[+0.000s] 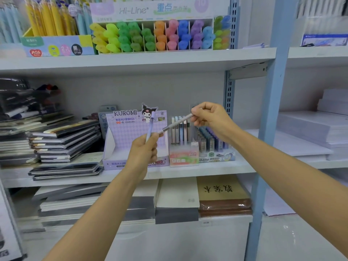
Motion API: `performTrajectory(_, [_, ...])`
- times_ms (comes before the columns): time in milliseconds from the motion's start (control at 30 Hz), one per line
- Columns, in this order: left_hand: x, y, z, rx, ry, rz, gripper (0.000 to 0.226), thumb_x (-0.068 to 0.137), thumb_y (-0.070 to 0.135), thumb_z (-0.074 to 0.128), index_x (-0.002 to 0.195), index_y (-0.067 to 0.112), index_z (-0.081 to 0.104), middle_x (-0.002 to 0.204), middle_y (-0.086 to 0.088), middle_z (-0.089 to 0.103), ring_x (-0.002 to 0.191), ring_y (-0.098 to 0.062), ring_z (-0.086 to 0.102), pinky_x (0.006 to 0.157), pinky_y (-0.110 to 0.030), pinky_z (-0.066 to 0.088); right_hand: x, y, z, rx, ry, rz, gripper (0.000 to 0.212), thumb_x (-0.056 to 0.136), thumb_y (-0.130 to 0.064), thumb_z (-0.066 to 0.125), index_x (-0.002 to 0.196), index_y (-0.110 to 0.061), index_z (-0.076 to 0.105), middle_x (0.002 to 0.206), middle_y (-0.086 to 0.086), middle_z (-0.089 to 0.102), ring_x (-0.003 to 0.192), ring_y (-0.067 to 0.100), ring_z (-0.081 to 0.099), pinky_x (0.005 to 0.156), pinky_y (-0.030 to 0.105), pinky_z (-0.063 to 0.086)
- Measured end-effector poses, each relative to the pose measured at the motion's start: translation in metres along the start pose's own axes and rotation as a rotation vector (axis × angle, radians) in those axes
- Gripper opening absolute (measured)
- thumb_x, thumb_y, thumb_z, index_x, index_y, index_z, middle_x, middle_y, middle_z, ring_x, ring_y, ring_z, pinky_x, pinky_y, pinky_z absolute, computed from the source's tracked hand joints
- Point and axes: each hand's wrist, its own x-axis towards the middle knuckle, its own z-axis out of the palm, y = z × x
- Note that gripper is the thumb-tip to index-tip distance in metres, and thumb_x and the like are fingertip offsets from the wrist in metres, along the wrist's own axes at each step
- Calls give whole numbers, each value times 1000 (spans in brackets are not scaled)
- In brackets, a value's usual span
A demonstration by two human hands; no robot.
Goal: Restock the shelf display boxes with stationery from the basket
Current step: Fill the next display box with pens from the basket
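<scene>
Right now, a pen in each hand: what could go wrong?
1. The right hand pinches the grey pen at its far end, a thin grip; it may slip.
2. That pen's tip is near the purple pen in the left hand; they could knock.
3. The Kuromi box and the Fruit Soda box stand side by side; a pen might land in the wrong one.

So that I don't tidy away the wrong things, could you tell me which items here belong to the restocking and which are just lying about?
Job in hand: purple pen in the left hand; grey pen in the right hand; Kuromi box; Fruit Soda box.
Lying about: notebooks; highlighters; paper stacks.
</scene>
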Motion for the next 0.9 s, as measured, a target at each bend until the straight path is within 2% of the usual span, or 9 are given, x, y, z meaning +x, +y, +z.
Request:
performTrajectory(233, [-9,13,6,-275,114,36,9,92,21,65,88,14,67,50,9,25,41,-7,19,35,-17,21,-28,12,-5,-126,-326,201,16,89,-8,64,104,0,64,88,11,73,74,17,67,64,19,54])
performTrajectory(333, [-13,14,15,-266,91,46,11,89,19,69,95,11,70,50,9,25,40,-7,19,34,-17,22,-37,17,2,-132,-383,173,18,91,-9,63,106,1,64,88,7,75,72,11,68,60,13,51])
performTrajectory(500, [-14,14,21,-187,72,25,21,88,23,70,98,5,68,51,8,24,41,-8,18,35,-18,21,-37,15,6,-173,-447,159,18,92,-14,63,106,-4,64,99,12,74,89,18,69,74,19,53])
performTrajectory(567, [-13,14,20,-134,81,29,18,86,23,72,88,7,68,51,6,24,42,-10,17,35,-19,21,-35,13,8,-257,-419,111,20,93,-21,63,106,-6,66,99,8,74,89,17,69,76,21,54])
performTrajectory(633, [-13,14,21,-53,63,47,17,83,22,75,73,11,67,45,9,29,40,-9,19,36,-18,23,-32,9,12,-294,-309,42,23,92,-29,64,104,-10,68,94,6,72,85,17,66,77,24,55])
performTrajectory(700, [-13,12,25,48,29,84,22,81,19,77,65,12,63,40,13,39,33,-4,27,35,-14,27,-28,3,18,-265,-205,-13,20,90,-33,66,98,-15,71,83,1,69,73,9,60,70,20,52])
performTrajectory(733, [-13,12,27,93,19,106,24,80,17,77,63,11,62,41,11,45,32,-2,31,36,-11,29,-25,0,21,-253,-182,-39,17,89,-33,68,94,-18,72,78,-4,67,68,5,57,65,17,49])
performTrajectory(800, [-11,10,33,171,20,149,24,78,15,79,64,6,63,56,-6,55,32,-3,34,37,-10,32,-21,-6,30,-266,-191,-81,10,85,-32,72,88,-23,73,74,-8,68,65,4,58,62,15,49])
performTrajectory(900, [-8,9,36,272,34,199,25,77,16,80,69,1,62,67,-17,57,38,-3,40,42,-9,36,-16,-9,37,-348,-212,-99,3,81,-26,77,82,-24,74,82,0,73,82,19,69,79,26,58])
